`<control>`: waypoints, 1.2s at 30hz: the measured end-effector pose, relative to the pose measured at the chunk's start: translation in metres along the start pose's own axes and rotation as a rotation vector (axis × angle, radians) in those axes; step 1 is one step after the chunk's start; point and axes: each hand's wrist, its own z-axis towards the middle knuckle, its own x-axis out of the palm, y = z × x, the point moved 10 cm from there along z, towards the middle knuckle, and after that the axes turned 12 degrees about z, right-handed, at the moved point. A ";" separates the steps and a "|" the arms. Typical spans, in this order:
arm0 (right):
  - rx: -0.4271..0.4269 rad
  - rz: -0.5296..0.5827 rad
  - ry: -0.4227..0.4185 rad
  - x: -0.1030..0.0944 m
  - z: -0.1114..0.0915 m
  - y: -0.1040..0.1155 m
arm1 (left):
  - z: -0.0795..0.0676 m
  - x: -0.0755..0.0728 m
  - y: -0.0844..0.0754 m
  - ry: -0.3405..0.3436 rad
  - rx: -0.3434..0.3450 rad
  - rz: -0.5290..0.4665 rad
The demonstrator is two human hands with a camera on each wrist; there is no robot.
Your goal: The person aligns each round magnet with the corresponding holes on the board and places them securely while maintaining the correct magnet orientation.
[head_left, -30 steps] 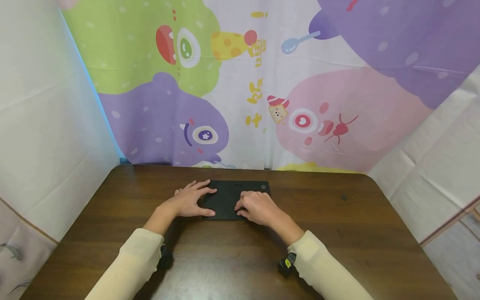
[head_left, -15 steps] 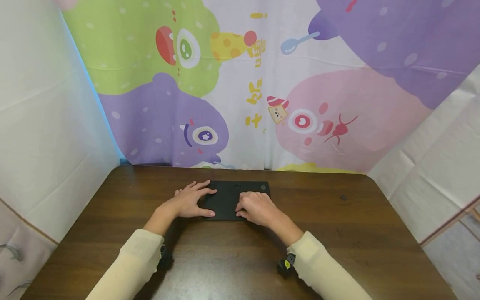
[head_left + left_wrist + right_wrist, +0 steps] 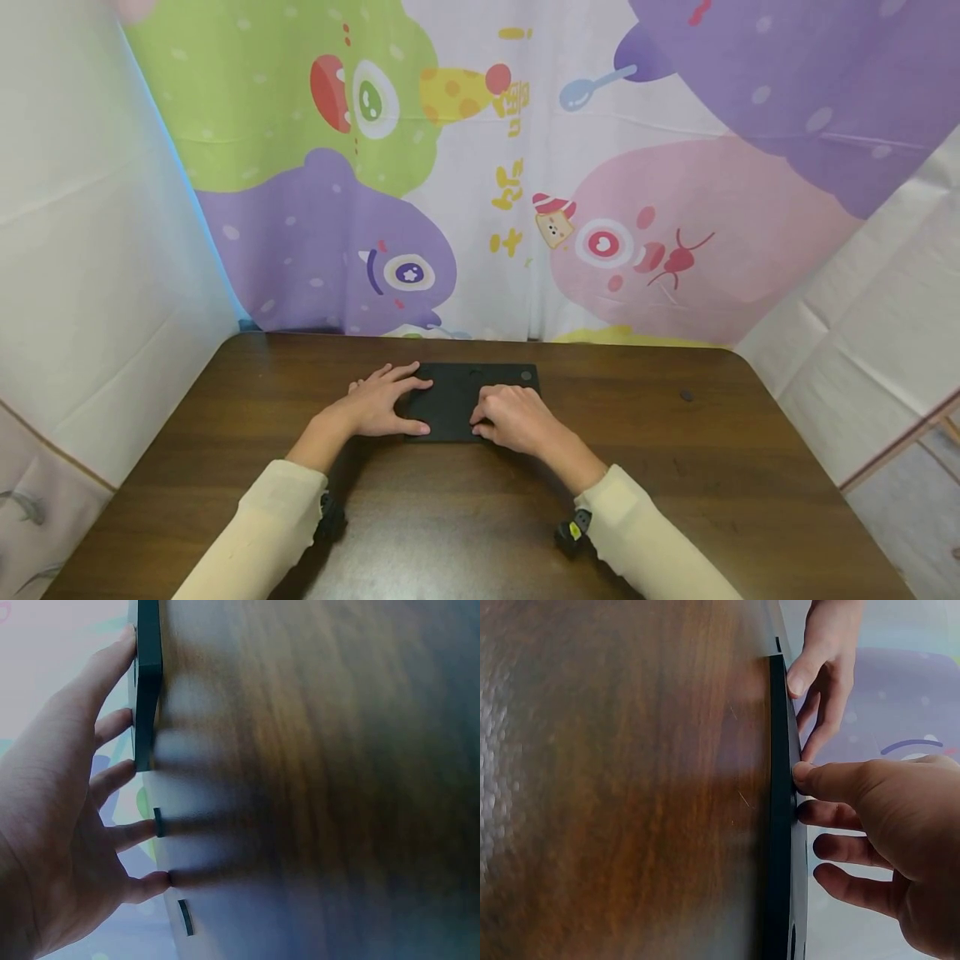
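A flat black rectangular board [image 3: 446, 408] lies on the table, with a round recess at its far edge and a grey disc [image 3: 527, 376] in its far right corner. My left hand [image 3: 375, 404] spreads over the board's left end, thumb and some fingers on it, outer fingertips past its edge. Small dark pieces [image 3: 186, 918] lie near those fingertips in the left wrist view. My right hand [image 3: 516, 415] bends its fingers over the front of the board; thumb and index fingertips [image 3: 804, 772] touch its top face. I cannot tell whether they pinch something small there.
A loose dark disc [image 3: 686, 395] lies on the brown wooden table [image 3: 465, 517] to the right. A cartoon-printed curtain [image 3: 480, 167] hangs behind the far edge, and white cloth walls [image 3: 90, 208] flank the sides.
Both hands stay nearly where they were on the board. The right fingers have shifted only very slightly.
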 end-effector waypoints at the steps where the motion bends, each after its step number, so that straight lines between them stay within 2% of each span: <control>1: 0.001 -0.001 0.000 0.000 0.000 0.000 | 0.000 0.000 0.000 0.001 0.000 -0.001; 13: -0.004 -0.046 -0.005 -0.005 0.000 0.000 | 0.000 0.001 0.000 0.006 0.005 0.003; 36: 0.040 -0.023 -0.051 -0.013 -0.009 -0.013 | 0.000 -0.001 -0.001 -0.008 0.009 0.008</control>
